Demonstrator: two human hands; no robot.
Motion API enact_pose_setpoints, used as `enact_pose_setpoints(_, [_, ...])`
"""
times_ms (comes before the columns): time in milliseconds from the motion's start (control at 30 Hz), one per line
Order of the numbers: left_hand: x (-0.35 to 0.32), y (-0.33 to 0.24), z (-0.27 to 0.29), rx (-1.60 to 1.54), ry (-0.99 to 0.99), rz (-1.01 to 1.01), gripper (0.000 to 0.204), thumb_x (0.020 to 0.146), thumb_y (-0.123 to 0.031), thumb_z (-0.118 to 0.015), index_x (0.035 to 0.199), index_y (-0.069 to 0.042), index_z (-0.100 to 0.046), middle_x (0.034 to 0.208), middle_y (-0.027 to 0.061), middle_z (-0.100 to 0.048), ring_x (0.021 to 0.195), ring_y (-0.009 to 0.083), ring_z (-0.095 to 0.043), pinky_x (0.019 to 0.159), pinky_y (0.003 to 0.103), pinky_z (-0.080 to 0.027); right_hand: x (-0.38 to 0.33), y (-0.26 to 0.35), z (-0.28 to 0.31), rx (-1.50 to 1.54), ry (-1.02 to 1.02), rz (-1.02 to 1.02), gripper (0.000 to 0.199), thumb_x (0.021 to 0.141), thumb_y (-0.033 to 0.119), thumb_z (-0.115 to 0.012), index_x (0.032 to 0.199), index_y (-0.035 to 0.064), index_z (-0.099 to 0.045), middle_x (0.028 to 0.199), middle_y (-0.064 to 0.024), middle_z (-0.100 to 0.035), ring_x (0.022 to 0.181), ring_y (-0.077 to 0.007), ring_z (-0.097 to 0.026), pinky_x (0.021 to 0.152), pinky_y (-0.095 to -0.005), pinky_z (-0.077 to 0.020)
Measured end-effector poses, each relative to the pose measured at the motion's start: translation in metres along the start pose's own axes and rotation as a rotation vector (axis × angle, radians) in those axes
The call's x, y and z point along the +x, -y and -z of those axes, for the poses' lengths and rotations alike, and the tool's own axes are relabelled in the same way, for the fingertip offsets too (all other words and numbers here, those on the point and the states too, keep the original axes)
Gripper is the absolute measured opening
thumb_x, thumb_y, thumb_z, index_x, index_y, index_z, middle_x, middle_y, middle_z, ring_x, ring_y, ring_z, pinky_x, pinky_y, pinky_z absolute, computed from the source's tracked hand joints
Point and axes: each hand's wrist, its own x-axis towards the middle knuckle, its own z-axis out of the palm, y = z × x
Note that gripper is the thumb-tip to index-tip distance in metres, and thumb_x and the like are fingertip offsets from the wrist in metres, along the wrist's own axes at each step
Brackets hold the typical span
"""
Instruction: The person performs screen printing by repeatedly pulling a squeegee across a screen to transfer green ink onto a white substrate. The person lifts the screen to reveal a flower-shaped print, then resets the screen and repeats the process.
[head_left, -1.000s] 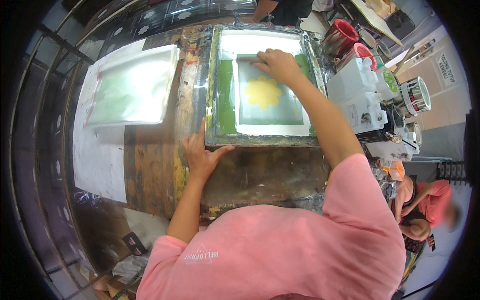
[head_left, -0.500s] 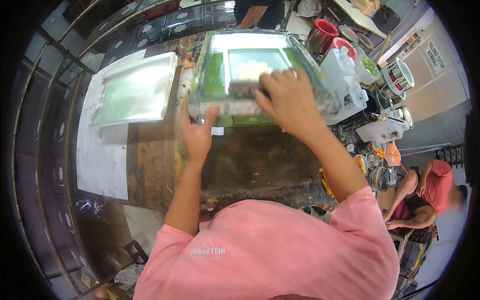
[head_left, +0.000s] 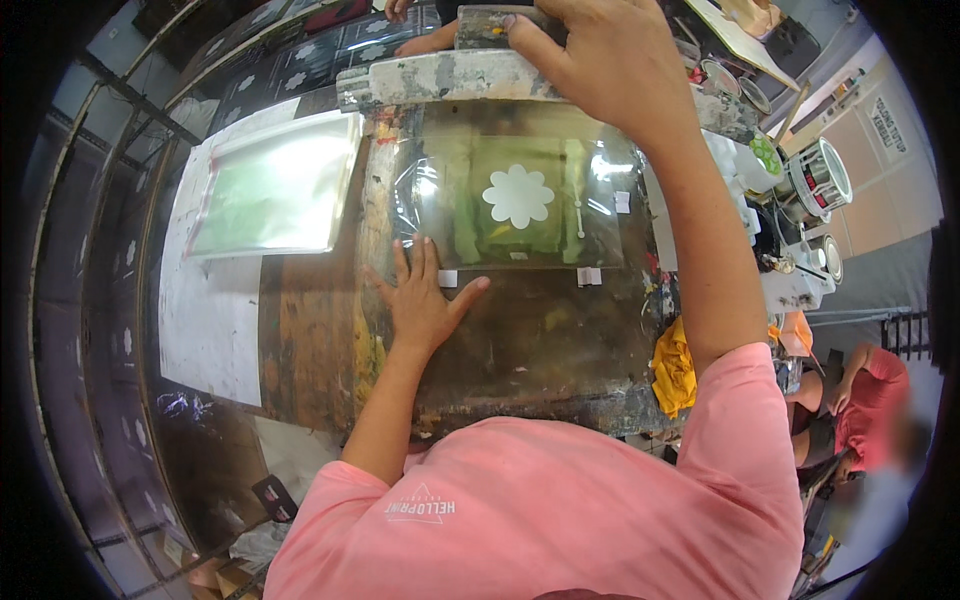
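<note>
My right hand (head_left: 625,70) is at the far side of the table, its thumb pressed on the dark wooden handle of a squeegee (head_left: 485,28); its other fingers are cut off by the top edge. Just below it shows the paint-stained edge of the screen-printing frame (head_left: 450,80), tilted up off the table. A clear plastic sheet (head_left: 420,215) lies flat with a white flower print (head_left: 518,197) on it, green showing around the flower. With fingers spread, my left hand (head_left: 422,305) rests by the sheet's near left corner.
A stack of clear plastic sheets (head_left: 275,190) lies on white paper (head_left: 205,330) at left. Paint cans (head_left: 815,170) and a yellow cloth (head_left: 675,370) line the right. Another person's hand (head_left: 425,42) is beyond the table; someone sits at far right.
The frame has swung up and away from me, uncovering the sheet with the white flower. My right hand has moved far with the squeegee. My left hand has left the frame and come down nearer.
</note>
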Motion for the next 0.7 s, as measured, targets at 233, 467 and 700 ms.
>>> enact_pose_setpoints(233, [0.07, -0.027, 0.055, -0.716, -0.285, 0.023, 0.073, 0.094, -0.039, -0.078, 0.147, 0.007, -0.056, 0.144, 0.0265, -0.062, 0.118, 0.0384, -0.069, 0.105, 0.045, -0.051, 0.022, -0.011, -0.002, -0.024, -0.03, 0.002, 0.046, 0.092, 0.042, -0.058, 0.076, 0.0013, -0.069, 0.075, -0.0213, -0.07, 0.077, -0.0398, -0.069, 0.08, -0.0537, -0.0462])
enact_pose_setpoints(467, [0.097, 0.059, 0.088, -0.675, -0.388, 0.19, 0.059, 0.094, -0.02, -0.074, 0.146, 0.002, -0.059, 0.131, 0.0243, -0.071, 0.099, 0.0278, -0.074, 0.086, 0.036, -0.058, 0.018, -0.01, 0.0, -0.003, -0.055, 0.015, 0.045, 0.092, 0.043, -0.06, 0.078, 0.0008, -0.07, 0.077, -0.0202, -0.071, 0.079, -0.0395, -0.069, 0.081, -0.0517, -0.0468])
enact_pose_setpoints(700, [0.11, 0.204, 0.109, -0.447, -0.402, 0.346, 0.065, 0.094, -0.031, -0.074, 0.151, -0.005, -0.057, 0.136, 0.0282, -0.066, 0.112, 0.0341, -0.072, 0.096, 0.041, -0.056, 0.011, -0.002, 0.002, 0.003, 0.034, -0.033, 0.046, 0.099, 0.048, -0.058, 0.097, 0.0044, -0.074, 0.083, -0.0207, -0.07, 0.08, -0.0423, -0.067, 0.078, -0.0503, -0.0489])
